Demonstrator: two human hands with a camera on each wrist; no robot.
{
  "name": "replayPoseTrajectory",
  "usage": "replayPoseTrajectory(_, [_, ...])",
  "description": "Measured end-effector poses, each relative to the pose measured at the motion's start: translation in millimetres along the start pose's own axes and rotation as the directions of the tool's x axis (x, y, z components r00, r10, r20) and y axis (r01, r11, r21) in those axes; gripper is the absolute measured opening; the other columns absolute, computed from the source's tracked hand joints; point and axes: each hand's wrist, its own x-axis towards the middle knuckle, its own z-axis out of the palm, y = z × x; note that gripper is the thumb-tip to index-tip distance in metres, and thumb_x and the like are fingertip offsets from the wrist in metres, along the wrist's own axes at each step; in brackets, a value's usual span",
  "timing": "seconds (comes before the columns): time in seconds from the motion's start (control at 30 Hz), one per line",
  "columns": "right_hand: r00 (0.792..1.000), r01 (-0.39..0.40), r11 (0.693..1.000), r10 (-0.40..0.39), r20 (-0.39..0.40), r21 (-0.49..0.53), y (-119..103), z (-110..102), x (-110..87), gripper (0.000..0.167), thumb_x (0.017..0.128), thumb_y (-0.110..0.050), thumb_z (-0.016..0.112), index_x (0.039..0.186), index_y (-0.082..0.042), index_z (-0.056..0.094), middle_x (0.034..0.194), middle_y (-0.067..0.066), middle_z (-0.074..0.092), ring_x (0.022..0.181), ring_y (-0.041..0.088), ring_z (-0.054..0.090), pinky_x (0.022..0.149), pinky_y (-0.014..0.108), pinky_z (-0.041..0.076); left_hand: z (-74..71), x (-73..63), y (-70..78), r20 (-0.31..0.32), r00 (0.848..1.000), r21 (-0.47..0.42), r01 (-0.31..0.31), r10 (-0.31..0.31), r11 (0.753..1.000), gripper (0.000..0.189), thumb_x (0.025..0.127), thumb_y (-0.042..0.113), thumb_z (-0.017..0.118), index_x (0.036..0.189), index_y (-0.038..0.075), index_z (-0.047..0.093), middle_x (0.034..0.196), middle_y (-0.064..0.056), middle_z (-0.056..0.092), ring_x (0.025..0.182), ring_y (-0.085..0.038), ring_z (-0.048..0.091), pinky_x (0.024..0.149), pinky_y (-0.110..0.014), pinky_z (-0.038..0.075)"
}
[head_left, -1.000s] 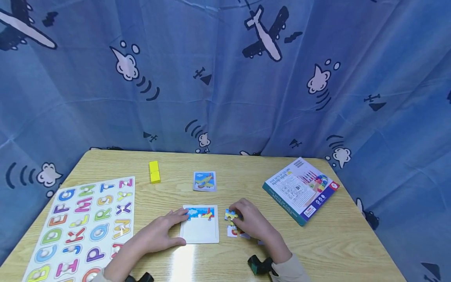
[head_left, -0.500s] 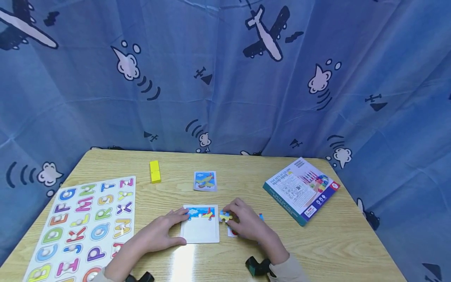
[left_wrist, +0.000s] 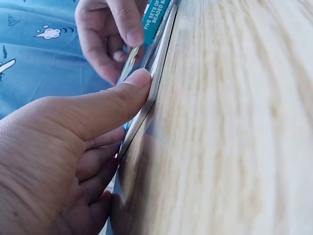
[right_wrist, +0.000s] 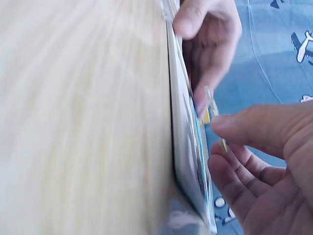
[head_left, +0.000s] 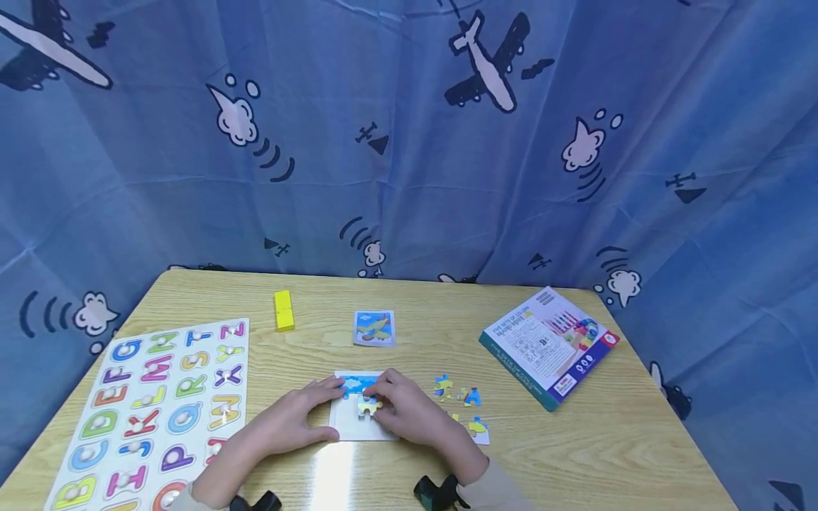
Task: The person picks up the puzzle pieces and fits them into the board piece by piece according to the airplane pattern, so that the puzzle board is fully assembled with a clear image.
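Right grip [head_left: 409,409] pinches puzzle piece [head_left: 368,408] above tray [head_left: 347,427]; left grip [head_left: 295,420] unclenched, resting at tray's left side. Piece looks light, stiff, thin: hold by edges, spare tabs.

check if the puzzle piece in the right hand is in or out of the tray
Out: the right hand pinches the puzzle piece above the tray; the right wrist view shows a gap between them.

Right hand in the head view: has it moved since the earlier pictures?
Yes, leftward: the right hand has come from beside the puzzle board to partly over it, farther from the box, pinching a puzzle piece.
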Motion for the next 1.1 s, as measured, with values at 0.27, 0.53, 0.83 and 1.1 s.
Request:
replayPoseTrajectory(0.27, [0.999,0.039,0.999,-0.039,-0.011,-0.035,-13,14,13.3,0.026,0.085,-0.008,0.065,0.110,-0.009,0.068,0.096,-0.003,0.054,0.079,0.001,0.046,0.068,0.011,0.044,0.4,0.5,-0.2,0.005,1.000,-0.021,0.003,-0.003,1.000,0.072,0.079,0.052,0.069,0.138,0.015,0.051,0.150,-0.001,0.040,0.139,-0.032,0.034,0.112,-0.050,0.033])
replayPoseTrajectory(0.53, [0.994,0.069,0.994,-0.076,-0.079,-0.085,-15,23,17.7,0.022,0.086,-0.011,0.065,0.107,-0.007,0.069,0.099,-0.002,0.058,0.078,0.000,0.048,0.070,0.010,0.045,0.5,-1.0,-0.4,0.001,1.000,-0.031,-0.008,0.008,0.999,0.074,0.080,0.052,0.068,0.140,0.013,0.048,0.149,-0.009,0.041,0.136,-0.039,0.036,0.110,-0.053,0.034])
replayPoseTrajectory(0.83, [0.988,0.087,0.989,-0.101,-0.116,-0.119,-13,27,18.7,0.022,0.087,-0.010,0.064,0.108,-0.006,0.070,0.103,0.000,0.059,0.081,0.001,0.052,0.073,0.010,0.047,0.3,-0.2,-0.7,0.006,1.000,-0.025,-0.010,0.010,1.000,0.075,0.080,0.052,0.068,0.140,0.013,0.048,0.149,-0.008,0.041,0.137,-0.037,0.036,0.110,-0.053,0.034])
replayPoseTrajectory(1.1, [0.980,0.127,0.974,-0.153,-0.130,-0.186,-12,29,19.6,0.020,0.088,-0.009,0.064,0.106,-0.006,0.072,0.102,0.001,0.060,0.093,0.009,0.060,0.084,0.018,0.053,-0.3,0.0,-0.9,0.006,1.000,-0.017,-0.009,0.009,1.000,0.074,0.080,0.052,0.067,0.140,0.013,0.048,0.149,-0.008,0.040,0.137,-0.038,0.035,0.111,-0.052,0.033])
